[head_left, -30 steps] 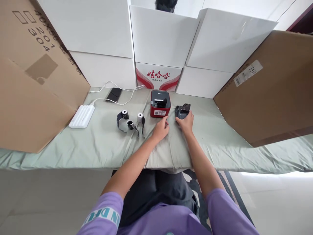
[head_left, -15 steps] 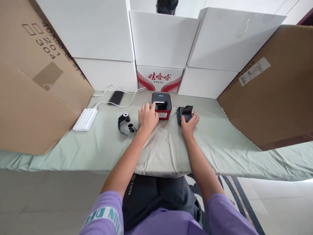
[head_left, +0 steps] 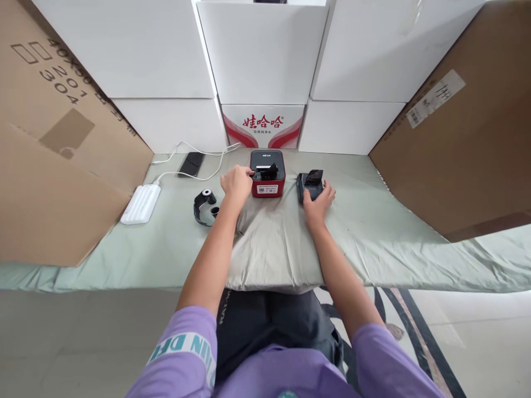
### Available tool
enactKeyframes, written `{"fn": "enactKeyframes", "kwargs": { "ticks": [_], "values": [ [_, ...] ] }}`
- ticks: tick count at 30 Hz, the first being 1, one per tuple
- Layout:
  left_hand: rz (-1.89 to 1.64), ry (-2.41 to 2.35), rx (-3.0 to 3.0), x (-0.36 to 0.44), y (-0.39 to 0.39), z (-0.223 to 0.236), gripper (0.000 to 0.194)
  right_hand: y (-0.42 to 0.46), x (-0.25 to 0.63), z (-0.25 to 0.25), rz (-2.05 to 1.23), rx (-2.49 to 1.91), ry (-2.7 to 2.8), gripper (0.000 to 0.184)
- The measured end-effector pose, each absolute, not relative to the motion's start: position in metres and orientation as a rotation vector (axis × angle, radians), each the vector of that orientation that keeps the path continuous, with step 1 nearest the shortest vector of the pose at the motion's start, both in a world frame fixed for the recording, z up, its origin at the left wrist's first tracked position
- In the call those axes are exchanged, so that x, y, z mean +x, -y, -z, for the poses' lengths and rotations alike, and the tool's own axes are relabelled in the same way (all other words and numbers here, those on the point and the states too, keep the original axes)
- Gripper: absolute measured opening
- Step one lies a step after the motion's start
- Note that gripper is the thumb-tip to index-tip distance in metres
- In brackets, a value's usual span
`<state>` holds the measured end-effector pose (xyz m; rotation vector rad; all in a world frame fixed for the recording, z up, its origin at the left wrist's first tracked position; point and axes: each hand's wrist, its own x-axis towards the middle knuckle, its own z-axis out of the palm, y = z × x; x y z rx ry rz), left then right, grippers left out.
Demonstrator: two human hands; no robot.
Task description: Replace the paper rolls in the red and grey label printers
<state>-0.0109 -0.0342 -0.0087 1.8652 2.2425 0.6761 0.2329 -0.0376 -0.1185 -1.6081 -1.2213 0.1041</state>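
A small red box with a black top (head_left: 267, 188) stands near the back of the cloth-covered table. On its top lies a raised black piece (head_left: 270, 171). My left hand (head_left: 236, 183) is at the box's left upper edge, fingers curled, with a fingertip reaching the edge; whatever is between the fingers is hidden. To the right of the box, my right hand (head_left: 319, 203) grips a black handheld device (head_left: 309, 187) by its front and right side. A dark flap (head_left: 314, 177) stands up from the device. Beside my left forearm lies a curled black strap with round ends (head_left: 203, 207), partly covered by the arm.
A white power bank (head_left: 141, 203) with a white cable (head_left: 174, 173) and a dark phone (head_left: 191, 164) lie on the left. White boxes (head_left: 261, 50) wall off the back, with a red-and-white carton (head_left: 262, 126) among them. Brown cardboard panels (head_left: 50, 182) stand at both sides.
My left hand has slid from the box's front top to its left edge, and its fingers have curled in. My right hand stays on the device. The view has tilted down slightly.
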Motion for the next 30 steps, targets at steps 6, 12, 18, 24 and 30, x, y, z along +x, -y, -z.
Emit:
{"fn": "enactKeyframes", "kwargs": {
  "ticks": [6, 12, 18, 24, 30],
  "values": [
    [-0.657, -2.229, 1.822, -0.011, 0.031, 0.007, 0.044, 0.057, 0.211, 0.111, 0.088, -1.5, 1.386, 0.064],
    [-0.648, -2.254, 1.771, -0.008, 0.026, 0.005, 0.041, 0.095, 0.16, 0.107, 0.212, -0.902, 2.004, 0.016],
    [-0.656, -2.272, 1.81, -0.007, 0.033, 0.007, 0.045, 0.08, 0.129, 0.097, -0.084, -0.958, 1.845, 0.008],
    [-0.617, -2.284, 1.85, -0.006, 0.036, 0.008, 0.045, 0.015, 0.12, 0.091, -0.29, -1.088, 1.23, 0.044],
    [-0.674, -2.244, 1.902, -0.008, 0.036, 0.013, 0.045, 0.009, 0.115, 0.114, -0.476, -1.121, 1.192, 0.065]
  ]
}}
